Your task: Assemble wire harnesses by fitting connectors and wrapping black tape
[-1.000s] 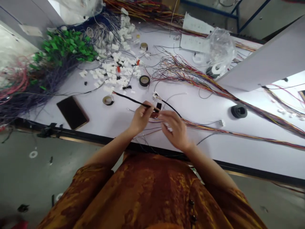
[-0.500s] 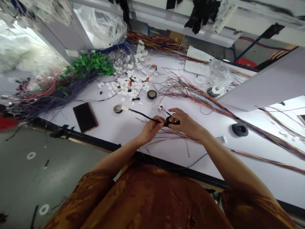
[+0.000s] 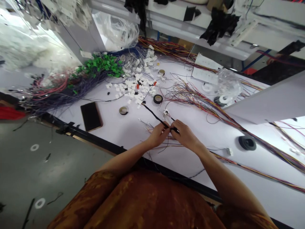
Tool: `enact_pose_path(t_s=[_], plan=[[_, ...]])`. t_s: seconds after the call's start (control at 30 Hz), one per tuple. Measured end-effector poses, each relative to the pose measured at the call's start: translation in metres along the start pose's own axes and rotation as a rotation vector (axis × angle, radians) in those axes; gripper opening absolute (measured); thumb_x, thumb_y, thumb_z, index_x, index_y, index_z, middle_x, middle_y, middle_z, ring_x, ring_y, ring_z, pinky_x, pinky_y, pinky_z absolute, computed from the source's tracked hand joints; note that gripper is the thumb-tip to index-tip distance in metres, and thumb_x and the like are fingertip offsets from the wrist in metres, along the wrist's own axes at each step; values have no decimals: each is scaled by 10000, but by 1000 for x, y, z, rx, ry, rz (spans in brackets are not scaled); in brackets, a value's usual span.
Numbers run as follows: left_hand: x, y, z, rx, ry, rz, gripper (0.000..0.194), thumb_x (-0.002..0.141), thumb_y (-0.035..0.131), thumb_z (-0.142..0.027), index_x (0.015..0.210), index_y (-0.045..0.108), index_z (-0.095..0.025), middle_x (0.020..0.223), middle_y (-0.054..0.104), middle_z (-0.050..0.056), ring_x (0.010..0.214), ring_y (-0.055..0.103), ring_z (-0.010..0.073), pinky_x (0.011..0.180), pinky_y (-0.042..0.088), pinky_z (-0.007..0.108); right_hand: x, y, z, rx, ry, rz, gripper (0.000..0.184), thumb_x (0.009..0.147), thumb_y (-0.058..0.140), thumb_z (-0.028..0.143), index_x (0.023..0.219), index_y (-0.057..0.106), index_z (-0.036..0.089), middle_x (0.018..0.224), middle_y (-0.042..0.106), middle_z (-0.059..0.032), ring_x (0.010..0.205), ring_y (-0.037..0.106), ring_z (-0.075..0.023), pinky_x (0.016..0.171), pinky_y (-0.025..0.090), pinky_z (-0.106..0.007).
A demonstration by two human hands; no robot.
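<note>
A thin black sleeved cable (image 3: 155, 115) runs diagonally across the white table (image 3: 71, 109) and into my hands. My left hand (image 3: 157, 135) and my right hand (image 3: 185, 135) pinch it close together, fingertips almost meeting. Their fingers hide the stretch between them. Just beyond my hands lies a small white connector with thin wires (image 3: 165, 112). Loose multicoloured wires (image 3: 157, 140) spread beneath my wrists. A black tape roll (image 3: 158, 99) and a tan tape roll (image 3: 123, 110) sit a little farther out.
Several white connectors (image 3: 135, 89) lie scattered beyond, near a green-tagged wire bundle (image 3: 100, 65). A dark phone (image 3: 91, 116) rests near the table's black front edge (image 3: 114, 149). Coloured wire bundles (image 3: 202, 105), papers (image 3: 205, 72), a plastic bag (image 3: 227, 84) and a dark roll (image 3: 247, 143) occupy the right.
My hands have moved closer together on the black cable, and the black loop at my right hand no longer shows. The whole view has shifted as my head moved.
</note>
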State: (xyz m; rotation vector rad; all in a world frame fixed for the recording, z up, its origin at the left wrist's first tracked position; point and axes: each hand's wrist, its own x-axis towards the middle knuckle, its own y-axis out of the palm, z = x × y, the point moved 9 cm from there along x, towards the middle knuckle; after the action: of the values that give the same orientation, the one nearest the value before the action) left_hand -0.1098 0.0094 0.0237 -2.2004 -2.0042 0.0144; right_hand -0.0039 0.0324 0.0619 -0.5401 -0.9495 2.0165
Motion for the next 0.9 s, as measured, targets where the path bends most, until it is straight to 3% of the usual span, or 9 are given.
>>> enact_pose_path(t_s=[0.2,0.37,0.43,0.47,0.53,0.6,0.67,0.77,0.9], plan=[[1,-3,20,-104,-60,5,101,855,557,-253,803,569,-167,764,597,8,747,579,133,721,469,264,1,17,18,-207,-67,44,126,870,482,124,785,539,198,814,608,-40,776,546,-174,733,411,-312],[5,-19,62,-253,-306,-197,220,812,624,-351,724,519,-178,635,575,-18,629,597,122,641,472,253,-36,59,81,-341,-462,98,209,873,449,114,777,569,257,777,620,-53,756,534,-210,802,433,-380],[4,-14,68,-361,-360,-145,253,800,658,-398,772,551,-170,625,595,-22,597,597,112,637,483,255,-29,39,55,-300,-356,-26,207,878,426,130,769,557,247,753,600,-55,731,531,-215,744,444,-373],[2,-11,69,-435,-383,-111,280,776,692,-415,820,584,-160,637,615,-19,602,604,109,653,493,260,-20,16,19,-313,-133,-169,177,898,433,179,801,569,236,792,607,-69,774,545,-228,771,450,-382],[-3,-6,69,-569,-427,-50,390,714,761,-448,916,635,-139,661,648,-11,621,624,111,683,512,271,-7,-18,-44,-340,82,-300,202,920,392,209,863,584,190,846,606,-130,818,552,-269,774,451,-430],[-7,-5,67,-626,-452,-17,446,669,801,-476,901,659,-124,666,668,4,624,638,115,691,523,274,-2,-40,-112,-368,394,-323,229,871,549,352,918,615,138,931,616,-185,910,565,-325,822,460,-488],[-9,-8,66,-605,-451,-37,426,662,806,-499,778,650,-120,637,669,15,593,634,112,667,525,265,-4,-48,-142,-388,493,-330,388,795,659,432,1001,649,103,1074,606,-233,1054,543,-392,902,432,-565],[-12,-14,67,-572,-453,-132,437,655,810,-516,710,623,-125,621,664,9,559,634,113,626,532,258,-11,-40,-113,-253,250,-394,387,826,631,380,1137,667,152,1183,607,-177,1148,534,-347,997,399,-543],[-15,-14,69,-573,-482,-198,450,642,821,-518,753,614,-133,653,671,-5,578,663,128,620,562,271,-11,8,-55,260,72,-158,353,857,617,352,1163,688,190,923,697,-53,830,631,-188,821,493,-347]])
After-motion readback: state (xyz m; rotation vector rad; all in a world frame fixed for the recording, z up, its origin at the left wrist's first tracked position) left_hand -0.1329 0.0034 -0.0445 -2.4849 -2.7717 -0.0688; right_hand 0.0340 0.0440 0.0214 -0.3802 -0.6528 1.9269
